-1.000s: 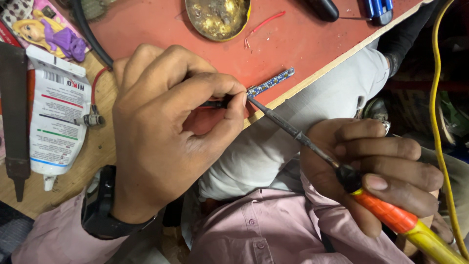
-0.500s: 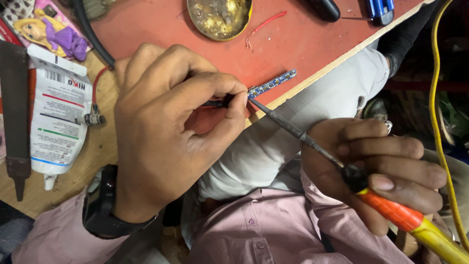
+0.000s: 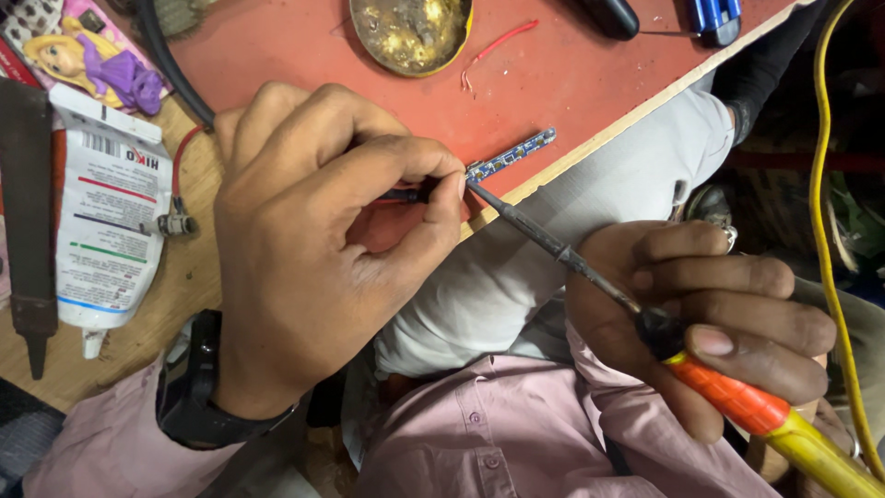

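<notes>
The left hand (image 3: 313, 267) pinches a thin dark wire (image 3: 401, 195) between thumb and forefinger, its end meeting the near end of a narrow blue circuit strip (image 3: 512, 157) lying on the red tabletop (image 3: 572, 74) just beyond the fingertips. The right hand (image 3: 701, 314) is clenched round an orange-and-yellow-handled soldering iron (image 3: 737, 401), whose dark tip touches the strip right beside the left thumb. With the tip so close, a small slip could burn the thumb, or nudge the unclamped strip off the nearby table edge.
</notes>
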